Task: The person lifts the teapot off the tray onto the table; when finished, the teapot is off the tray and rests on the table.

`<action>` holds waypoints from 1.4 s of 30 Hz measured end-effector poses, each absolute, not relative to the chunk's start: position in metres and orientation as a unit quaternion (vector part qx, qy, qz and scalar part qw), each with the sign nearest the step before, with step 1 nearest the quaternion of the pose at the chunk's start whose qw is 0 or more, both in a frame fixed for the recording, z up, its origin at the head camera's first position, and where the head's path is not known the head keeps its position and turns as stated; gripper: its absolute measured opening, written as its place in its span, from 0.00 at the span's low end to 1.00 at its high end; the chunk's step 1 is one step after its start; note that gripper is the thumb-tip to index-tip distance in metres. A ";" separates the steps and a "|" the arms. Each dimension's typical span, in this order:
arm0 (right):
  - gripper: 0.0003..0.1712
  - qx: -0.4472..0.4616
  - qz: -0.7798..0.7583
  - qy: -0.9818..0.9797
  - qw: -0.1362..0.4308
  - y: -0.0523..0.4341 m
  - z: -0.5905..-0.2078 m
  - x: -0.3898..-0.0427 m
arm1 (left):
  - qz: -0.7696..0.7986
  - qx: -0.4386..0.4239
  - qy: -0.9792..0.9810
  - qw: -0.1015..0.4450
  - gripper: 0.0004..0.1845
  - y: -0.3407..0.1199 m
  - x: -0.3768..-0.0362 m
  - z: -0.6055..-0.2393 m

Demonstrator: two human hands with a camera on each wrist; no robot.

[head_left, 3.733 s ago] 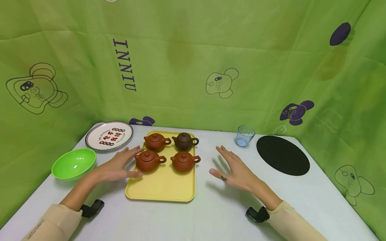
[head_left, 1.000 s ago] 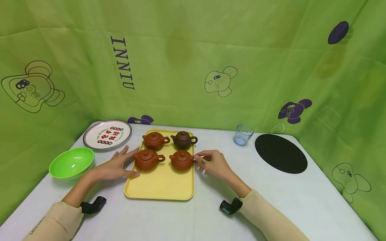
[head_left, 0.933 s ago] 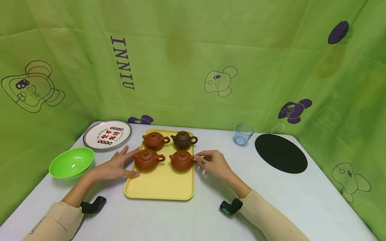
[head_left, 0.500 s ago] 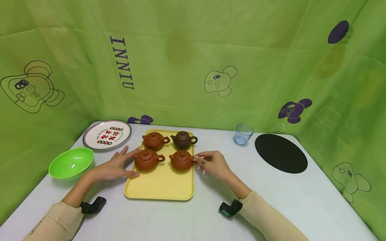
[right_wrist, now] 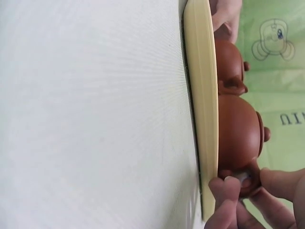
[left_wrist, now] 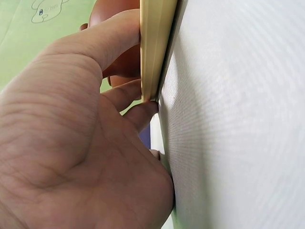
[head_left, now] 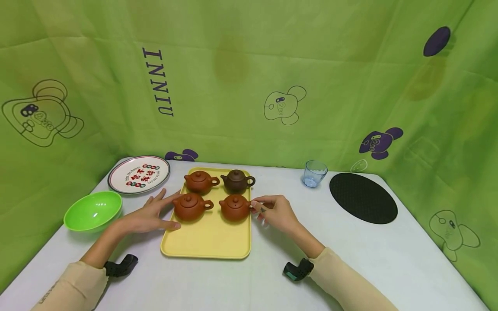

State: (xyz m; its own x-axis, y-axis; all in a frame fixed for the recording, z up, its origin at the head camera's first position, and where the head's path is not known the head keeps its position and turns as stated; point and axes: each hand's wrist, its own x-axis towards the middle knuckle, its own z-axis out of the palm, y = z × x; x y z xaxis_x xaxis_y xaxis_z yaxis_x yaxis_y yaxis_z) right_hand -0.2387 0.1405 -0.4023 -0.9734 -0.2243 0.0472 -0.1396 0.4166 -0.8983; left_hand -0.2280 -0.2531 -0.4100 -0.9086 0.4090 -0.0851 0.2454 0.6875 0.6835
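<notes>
Here, labelled parts:
My right hand [head_left: 274,211]: fingers curled, pinching the handle of the near-right teapot [head_left: 234,207].
Near-right teapot: standing on the yellow tray [head_left: 210,239].
My left hand [head_left: 149,214]: flat, fingers straight, thumb over the tray's left rim, beside the near-left teapot [head_left: 190,207].

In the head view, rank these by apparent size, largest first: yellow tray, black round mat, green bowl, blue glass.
1. yellow tray
2. black round mat
3. green bowl
4. blue glass

The glass sits farther back, but is clearly smallest.
</notes>
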 end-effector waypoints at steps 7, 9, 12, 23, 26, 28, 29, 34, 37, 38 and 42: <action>0.11 -0.101 -0.527 0.843 0.038 0.141 -0.401 -0.238 | 0.354 0.184 0.910 0.115 0.54 -0.253 -0.227 -0.409; 0.11 -0.100 -0.525 0.844 0.036 0.141 -0.400 -0.238 | 0.358 0.187 0.908 0.115 0.54 -0.252 -0.228 -0.409; 0.11 -0.097 -0.525 0.845 0.035 0.142 -0.400 -0.239 | 0.359 0.187 0.907 0.115 0.54 -0.252 -0.229 -0.409; 0.12 -0.081 -0.538 0.838 0.042 0.143 -0.397 -0.240 | 0.353 0.177 0.911 0.115 0.54 -0.254 -0.227 -0.408; 0.12 -0.076 -0.542 0.836 0.041 0.143 -0.395 -0.239 | 0.352 0.176 0.912 0.116 0.54 -0.254 -0.227 -0.407; 0.11 -0.073 -0.544 0.835 0.039 0.143 -0.394 -0.238 | 0.350 0.175 0.913 0.118 0.54 -0.254 -0.227 -0.407; 0.11 -0.074 -0.544 0.835 0.036 0.143 -0.394 -0.238 | 0.350 0.175 0.913 0.118 0.54 -0.254 -0.227 -0.407; 0.12 -0.078 -0.544 0.836 0.021 0.145 -0.393 -0.239 | 0.351 0.174 0.912 0.122 0.54 -0.254 -0.227 -0.407; 0.13 -0.080 -0.545 0.835 0.014 0.147 -0.394 -0.241 | 0.356 0.177 0.910 0.121 0.54 -0.255 -0.226 -0.408; 0.13 -0.080 -0.544 0.835 0.013 0.148 -0.394 -0.241 | 0.357 0.177 0.909 0.120 0.54 -0.255 -0.226 -0.408; 0.14 -0.067 -0.545 0.836 0.008 0.152 -0.393 -0.243 | 0.357 0.180 0.909 0.118 0.54 -0.255 -0.226 -0.409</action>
